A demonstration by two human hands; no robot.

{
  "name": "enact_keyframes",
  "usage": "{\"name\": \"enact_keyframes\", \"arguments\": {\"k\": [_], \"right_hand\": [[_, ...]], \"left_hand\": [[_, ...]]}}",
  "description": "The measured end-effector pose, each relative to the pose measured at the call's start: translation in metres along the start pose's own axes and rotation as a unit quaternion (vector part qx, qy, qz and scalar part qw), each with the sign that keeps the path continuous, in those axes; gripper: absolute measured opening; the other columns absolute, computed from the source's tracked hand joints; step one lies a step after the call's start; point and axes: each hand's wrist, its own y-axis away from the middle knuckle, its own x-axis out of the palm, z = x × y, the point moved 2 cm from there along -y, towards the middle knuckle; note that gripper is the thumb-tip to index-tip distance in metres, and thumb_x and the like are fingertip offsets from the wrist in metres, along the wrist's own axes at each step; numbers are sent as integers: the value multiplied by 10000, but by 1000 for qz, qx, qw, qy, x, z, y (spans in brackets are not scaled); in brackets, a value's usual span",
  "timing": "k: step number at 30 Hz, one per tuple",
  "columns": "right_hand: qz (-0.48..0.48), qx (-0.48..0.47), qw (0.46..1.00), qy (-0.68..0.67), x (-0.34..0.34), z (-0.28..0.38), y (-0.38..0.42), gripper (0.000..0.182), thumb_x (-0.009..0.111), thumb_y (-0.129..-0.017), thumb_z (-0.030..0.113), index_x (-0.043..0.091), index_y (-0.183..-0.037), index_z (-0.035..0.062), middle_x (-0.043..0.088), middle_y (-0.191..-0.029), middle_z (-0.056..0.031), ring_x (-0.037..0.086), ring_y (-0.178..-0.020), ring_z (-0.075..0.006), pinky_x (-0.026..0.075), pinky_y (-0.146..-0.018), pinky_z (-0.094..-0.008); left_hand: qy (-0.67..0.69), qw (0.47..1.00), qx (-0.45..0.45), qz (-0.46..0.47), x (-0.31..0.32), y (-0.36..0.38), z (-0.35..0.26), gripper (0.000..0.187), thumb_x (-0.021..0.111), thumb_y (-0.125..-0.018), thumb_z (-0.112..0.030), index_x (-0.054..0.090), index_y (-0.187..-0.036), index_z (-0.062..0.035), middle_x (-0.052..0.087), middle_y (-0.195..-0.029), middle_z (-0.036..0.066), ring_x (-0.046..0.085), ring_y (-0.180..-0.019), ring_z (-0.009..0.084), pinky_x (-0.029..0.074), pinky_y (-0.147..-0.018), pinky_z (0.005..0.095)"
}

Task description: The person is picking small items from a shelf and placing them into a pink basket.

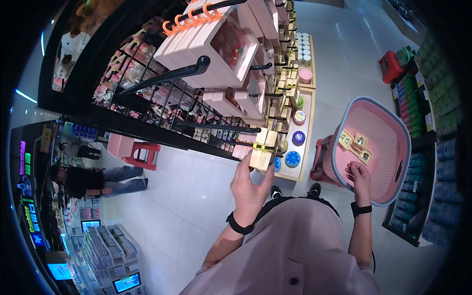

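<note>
My left hand point(248, 189) grips small cream boxes point(262, 153) at the end of a black display hook, thumb on one side and fingers on the other. Yellow hang loops point(264, 147) top these boxes. Over the near side of a pink basket point(346, 114) with a grey-blue rim hovers my right hand point(360, 178), its fingers loosely curled and nothing visible in them. Several small cream packages with dark windows point(361, 141) lie inside that basket, just beyond my right fingers.
Pink window boxes point(189, 61) hang from long protruding hooks point(169, 76) at upper left. Round jars and tins point(298, 137) line a low wooden shelf point(307, 115). Red stools stand under the basket and on the floor point(142, 156). Another person point(86, 182) stands at left. Stocked shelves point(418, 162) flank the right.
</note>
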Motion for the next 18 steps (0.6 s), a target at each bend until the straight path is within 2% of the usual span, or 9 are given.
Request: {"name": "enact_keyframes", "arguments": {"k": [5,8,14,17,18], "right_hand": [[23,-11,1000,8,6,7,-8,263,598,-1016,248,651,-1145,25,692,-1054,-44,666,-967,-142,515,-806,-277],[34,-9,999,13,5,7,-12,266,598,-1014,245,651,-1152,24,695,-1070,-49,669,-978,-147,516,-808,-278],[54,-14,998,20,5,11,-16,260,594,-1016,240,653,-1153,27,696,-1055,-44,673,-975,-147,518,-809,-281],[58,-18,998,28,5,14,-16,252,596,-1016,233,654,-1152,29,694,-1045,-42,673,-971,-148,521,-808,-283],[59,-20,998,31,4,13,-15,249,597,-1016,231,654,-1151,30,694,-1043,-42,673,-970,-148,522,-808,-283]], "left_hand": [[-26,999,8,18,1,2,-15,465,804,-829,-95,601,-1233,14,703,-1079,141,718,-953,201,568,-862,315],[19,998,-48,37,4,4,-19,456,799,-833,-93,602,-1230,17,708,-1075,141,722,-941,204,573,-858,323],[-38,999,-13,-1,-7,5,-27,441,795,-834,-80,607,-1218,28,718,-1068,145,724,-931,200,568,-855,312],[-49,998,7,-29,-12,9,-29,429,793,-824,-84,601,-1195,15,702,-1030,164,715,-871,287,561,-758,355],[-47,998,-12,-26,-13,10,-32,415,790,-833,-74,605,-1191,26,709,-1023,158,720,-896,259,566,-785,340]]}}
